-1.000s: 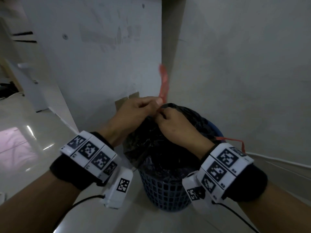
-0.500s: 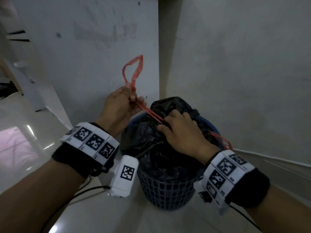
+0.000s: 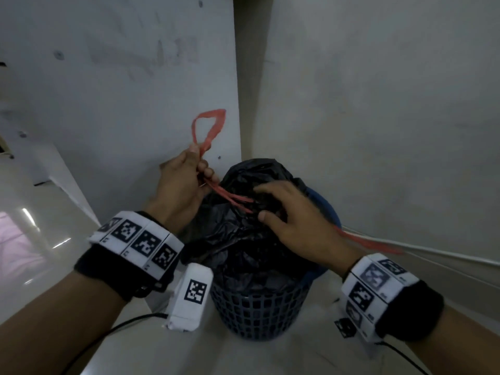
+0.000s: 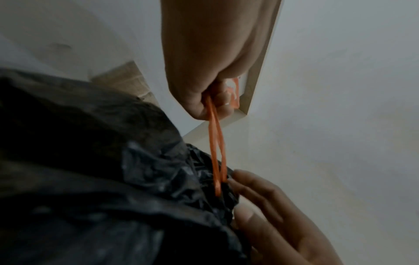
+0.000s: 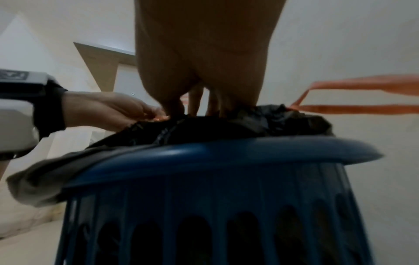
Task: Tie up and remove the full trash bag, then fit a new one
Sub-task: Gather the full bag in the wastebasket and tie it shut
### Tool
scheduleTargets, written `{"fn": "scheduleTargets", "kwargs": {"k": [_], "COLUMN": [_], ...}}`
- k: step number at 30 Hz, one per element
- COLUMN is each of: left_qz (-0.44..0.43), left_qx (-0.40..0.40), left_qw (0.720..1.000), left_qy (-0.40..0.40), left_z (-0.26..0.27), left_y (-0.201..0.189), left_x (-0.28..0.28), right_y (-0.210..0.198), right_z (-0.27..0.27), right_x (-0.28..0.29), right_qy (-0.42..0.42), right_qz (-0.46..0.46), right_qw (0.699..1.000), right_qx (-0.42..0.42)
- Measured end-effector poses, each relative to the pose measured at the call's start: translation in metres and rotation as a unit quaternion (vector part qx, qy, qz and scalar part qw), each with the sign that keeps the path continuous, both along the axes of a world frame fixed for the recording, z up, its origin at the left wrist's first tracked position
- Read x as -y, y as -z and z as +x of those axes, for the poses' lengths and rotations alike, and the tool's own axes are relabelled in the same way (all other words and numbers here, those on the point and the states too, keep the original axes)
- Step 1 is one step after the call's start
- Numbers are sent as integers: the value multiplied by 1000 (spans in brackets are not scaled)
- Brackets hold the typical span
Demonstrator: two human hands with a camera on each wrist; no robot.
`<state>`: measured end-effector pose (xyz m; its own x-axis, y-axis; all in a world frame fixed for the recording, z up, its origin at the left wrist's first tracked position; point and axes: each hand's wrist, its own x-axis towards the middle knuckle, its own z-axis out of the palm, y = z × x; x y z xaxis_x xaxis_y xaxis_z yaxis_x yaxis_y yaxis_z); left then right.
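Note:
A black trash bag (image 3: 243,247) fills a blue lattice bin (image 3: 259,312) in a wall corner, its mouth gathered into a bunch. My left hand (image 3: 186,182) grips one red drawstring (image 3: 230,197) taut from the bunch, and its loop (image 3: 208,125) stands above the fist. The left wrist view shows the doubled drawstring (image 4: 216,152) running from the fist (image 4: 204,93) down to the bag (image 4: 102,161). My right hand (image 3: 292,215) lies over the bunch with fingers (image 5: 197,102) straight, touching the plastic. A second red drawstring (image 3: 370,243) trails right, past that wrist.
The bin's rim (image 5: 226,152) stands close to two grey walls meeting behind it. A white panel (image 3: 135,90) leans on the left. A white cable (image 3: 438,255) runs along the right wall's base. Glossy floor (image 3: 32,239) spreads out to the left.
My hands, together at the bag's top a second ago, have parted. The left one drew the drawstring out to the left, and the right one's fingers have opened over the bunch.

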<state>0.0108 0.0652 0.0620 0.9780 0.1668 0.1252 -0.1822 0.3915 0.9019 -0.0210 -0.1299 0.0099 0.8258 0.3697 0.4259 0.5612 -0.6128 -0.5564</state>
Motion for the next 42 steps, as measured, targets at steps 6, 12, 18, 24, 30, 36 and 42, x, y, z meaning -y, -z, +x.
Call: {"fn": "scheduleTargets", "kwargs": {"k": [6, 12, 18, 24, 30, 36, 42], "left_qz": [-36, 113, 198, 212, 412, 429, 384], "left_qx": [6, 36, 58, 30, 88, 32, 18], "left_qw": [996, 986, 975, 973, 894, 855, 879], "left_qy": [82, 117, 77, 81, 153, 291, 282], "left_z": [0, -18, -14, -14, -17, -38, -39], "left_y": [-12, -6, 0, 1, 14, 3, 3], "left_x": [33, 74, 95, 108, 113, 114, 100], "right_y": [-9, -1, 5, -4, -50, -74, -68], "right_z": [-1, -12, -24, -38, -44, -40, -34], "right_x": [47, 88, 98, 104, 93, 77, 67], "right_qy": [160, 127, 128, 88, 9, 4, 38], "right_qz": [46, -118, -115, -77, 196, 253, 301], "right_qw": [981, 966, 964, 955, 944, 937, 923], "right_qx": [100, -189, -202, -271, -266, -242, -237]}}
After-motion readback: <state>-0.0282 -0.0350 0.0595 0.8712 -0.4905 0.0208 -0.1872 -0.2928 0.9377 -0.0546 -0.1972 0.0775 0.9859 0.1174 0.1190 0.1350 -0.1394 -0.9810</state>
